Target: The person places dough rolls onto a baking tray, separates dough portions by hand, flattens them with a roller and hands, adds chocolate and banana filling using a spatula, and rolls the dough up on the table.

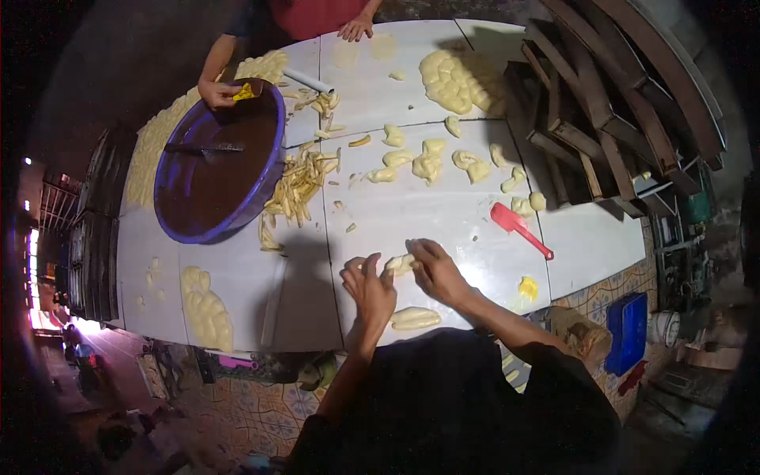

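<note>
Fingers of left hand [369, 289] and right hand [434, 271] pinch dough piece [400, 264] on white table [412, 214]; dim room, patterned tile floor [245, 404].

We count one white table [443, 214], one large purple basin [218, 170] at its far left, one red scraper [518, 228] at the near right and one white tube [310, 81] at the far edge. Four hands are in view: our own left hand [368, 289] and right hand [435, 271] near, and another person's two hands [218, 93] [355, 28] far. One blue crate [628, 331] sits low on the right. The dough pieces and cut strips are too many to count reliably.
</note>
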The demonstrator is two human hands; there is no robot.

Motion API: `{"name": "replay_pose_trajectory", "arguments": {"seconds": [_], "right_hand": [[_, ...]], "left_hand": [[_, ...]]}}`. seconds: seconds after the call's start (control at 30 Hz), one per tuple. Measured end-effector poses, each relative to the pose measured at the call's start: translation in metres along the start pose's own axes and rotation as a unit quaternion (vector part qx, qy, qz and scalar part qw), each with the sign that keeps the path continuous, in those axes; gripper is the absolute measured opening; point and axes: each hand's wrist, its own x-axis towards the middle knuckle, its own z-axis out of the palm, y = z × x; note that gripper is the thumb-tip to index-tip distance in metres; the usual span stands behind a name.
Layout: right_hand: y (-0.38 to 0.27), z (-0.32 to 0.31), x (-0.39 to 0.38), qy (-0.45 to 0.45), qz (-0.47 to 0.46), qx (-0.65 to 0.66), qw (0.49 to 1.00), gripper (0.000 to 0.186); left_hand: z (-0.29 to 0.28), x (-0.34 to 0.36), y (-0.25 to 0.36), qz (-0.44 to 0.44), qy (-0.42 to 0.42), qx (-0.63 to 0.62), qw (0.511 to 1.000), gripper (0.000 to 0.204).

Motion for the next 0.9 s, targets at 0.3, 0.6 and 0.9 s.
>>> {"name": "replay_pose_trajectory", "arguments": {"seconds": [0.3, 0.6, 0.9], "right_hand": [[0.016, 0.001, -0.015, -0.080, -0.273, -0.386, 0.877, 0.055], [0.011, -0.007, -0.021, -0.036, -0.206, -0.388, 0.898, 0.049], [-0.008, -0.030, -0.027, 0.025, -0.276, -0.223, 0.935, 0.056]], "left_hand": [[-0.030, 0.001, 0.017, 0.232, -0.234, 0.041, 0.943, 0.085], [-0.023, -0.029, -0.107, -0.004, 0.128, 0.253, 0.959, 0.080], [-0.074, -0.047, -0.116, -0.059, -0.012, -0.221, 0.973, 0.029]]}}
